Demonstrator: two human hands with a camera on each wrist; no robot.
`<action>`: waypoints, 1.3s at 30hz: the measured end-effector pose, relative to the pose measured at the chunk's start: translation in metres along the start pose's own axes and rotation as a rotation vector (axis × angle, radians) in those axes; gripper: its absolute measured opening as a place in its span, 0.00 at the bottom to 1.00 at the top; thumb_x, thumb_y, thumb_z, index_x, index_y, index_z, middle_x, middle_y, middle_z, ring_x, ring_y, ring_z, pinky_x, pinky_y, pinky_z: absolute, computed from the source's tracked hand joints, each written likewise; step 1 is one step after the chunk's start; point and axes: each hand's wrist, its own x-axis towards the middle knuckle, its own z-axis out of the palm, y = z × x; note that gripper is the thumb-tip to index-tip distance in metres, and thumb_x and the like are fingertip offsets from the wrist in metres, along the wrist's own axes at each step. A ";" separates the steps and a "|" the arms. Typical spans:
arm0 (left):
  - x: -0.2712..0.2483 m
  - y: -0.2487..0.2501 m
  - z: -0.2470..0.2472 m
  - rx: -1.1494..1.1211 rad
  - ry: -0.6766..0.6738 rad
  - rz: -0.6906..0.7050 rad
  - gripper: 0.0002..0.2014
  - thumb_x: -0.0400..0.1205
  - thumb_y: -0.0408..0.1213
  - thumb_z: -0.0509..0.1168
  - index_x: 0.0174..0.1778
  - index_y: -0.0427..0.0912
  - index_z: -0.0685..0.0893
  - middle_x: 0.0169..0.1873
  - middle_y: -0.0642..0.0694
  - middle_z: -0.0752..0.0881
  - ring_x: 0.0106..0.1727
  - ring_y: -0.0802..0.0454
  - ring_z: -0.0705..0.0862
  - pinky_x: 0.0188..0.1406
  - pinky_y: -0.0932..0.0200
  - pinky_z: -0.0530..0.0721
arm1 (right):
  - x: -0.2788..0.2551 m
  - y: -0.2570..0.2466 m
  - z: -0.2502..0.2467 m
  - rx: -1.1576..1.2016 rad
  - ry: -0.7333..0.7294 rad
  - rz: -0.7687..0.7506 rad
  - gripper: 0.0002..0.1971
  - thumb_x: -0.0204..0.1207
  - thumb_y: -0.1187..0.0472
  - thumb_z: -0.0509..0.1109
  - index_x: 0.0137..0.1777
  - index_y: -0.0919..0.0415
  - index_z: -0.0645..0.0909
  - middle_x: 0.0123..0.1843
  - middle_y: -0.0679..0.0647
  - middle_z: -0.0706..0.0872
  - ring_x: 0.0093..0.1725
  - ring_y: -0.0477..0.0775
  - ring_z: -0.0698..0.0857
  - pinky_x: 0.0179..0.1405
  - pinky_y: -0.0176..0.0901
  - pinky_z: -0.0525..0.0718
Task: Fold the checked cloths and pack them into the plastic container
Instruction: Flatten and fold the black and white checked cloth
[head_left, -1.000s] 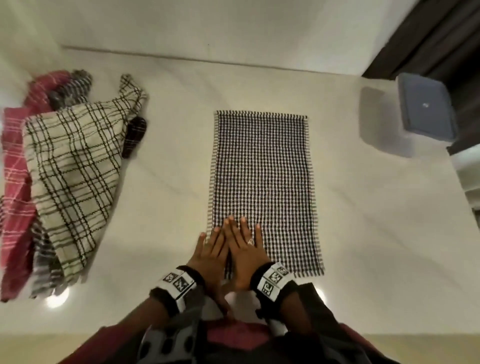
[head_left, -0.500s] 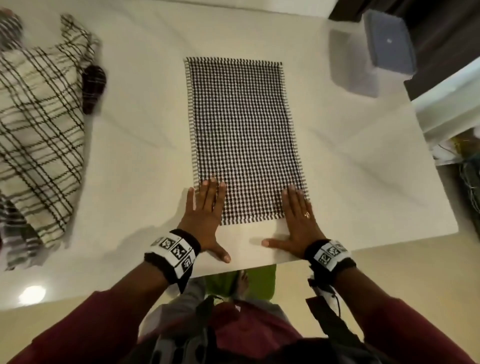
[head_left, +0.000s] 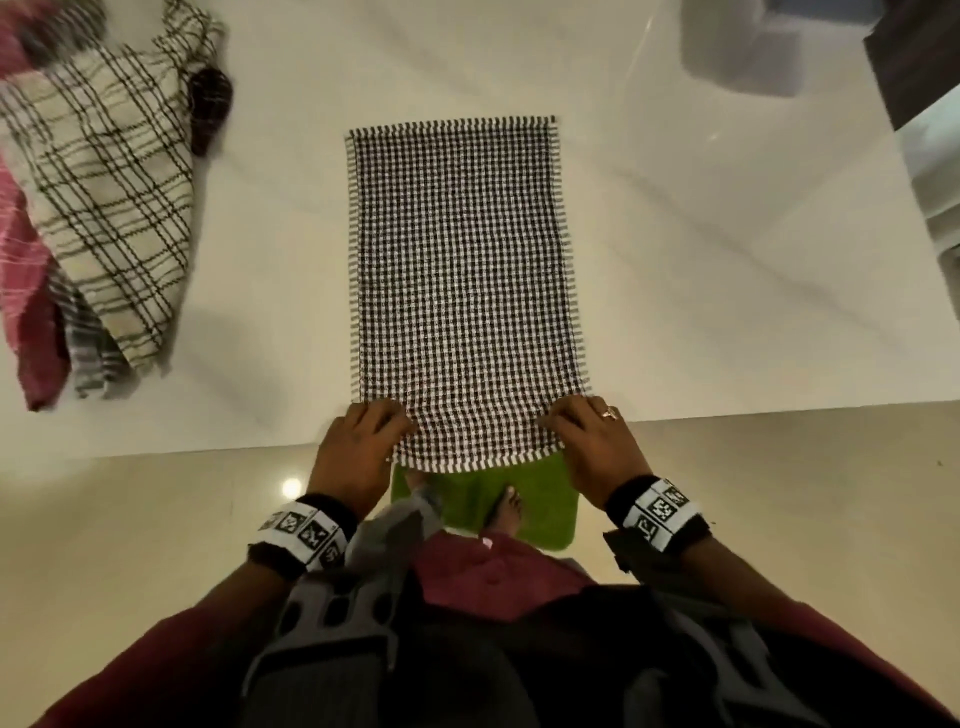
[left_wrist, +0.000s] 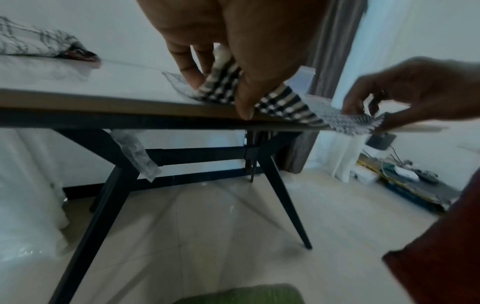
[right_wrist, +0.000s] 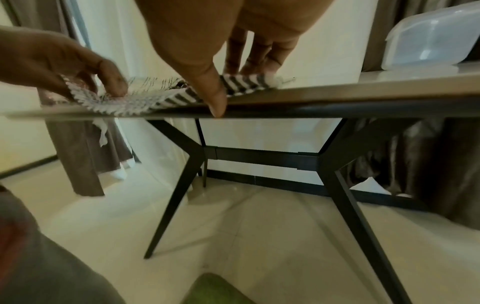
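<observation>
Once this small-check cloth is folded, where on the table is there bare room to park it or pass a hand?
Bare tabletop lies right of the small-check cloth, up to the plastic container at the far right corner. A narrower bare strip runs between that cloth and the cloth pile on the left. The left side is crowded; both hands grip the near corners.

White table (head_left: 727, 312) on black legs (right_wrist: 358, 216) — glossy beige floor (head_left: 130, 545), green mat (head_left: 545, 499).
</observation>
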 end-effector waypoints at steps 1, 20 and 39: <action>-0.002 0.002 -0.003 -0.054 0.022 -0.030 0.15 0.73 0.30 0.58 0.49 0.45 0.86 0.50 0.43 0.87 0.45 0.37 0.84 0.41 0.47 0.79 | -0.001 -0.001 -0.005 0.038 0.036 -0.015 0.13 0.67 0.68 0.71 0.51 0.58 0.86 0.50 0.56 0.86 0.48 0.62 0.83 0.44 0.54 0.83; 0.204 -0.102 -0.111 -0.932 0.346 -0.545 0.19 0.68 0.62 0.71 0.27 0.48 0.82 0.33 0.33 0.84 0.38 0.46 0.81 0.47 0.32 0.83 | 0.247 0.047 -0.117 0.754 0.516 0.527 0.08 0.70 0.69 0.78 0.47 0.61 0.86 0.43 0.55 0.88 0.35 0.33 0.86 0.39 0.24 0.83; 0.322 -0.157 -0.098 -0.579 0.219 -0.667 0.12 0.82 0.46 0.65 0.43 0.40 0.84 0.42 0.41 0.85 0.52 0.37 0.84 0.47 0.53 0.75 | 0.385 0.106 -0.098 0.569 0.344 0.679 0.09 0.67 0.65 0.81 0.45 0.63 0.87 0.41 0.55 0.88 0.36 0.40 0.83 0.46 0.35 0.86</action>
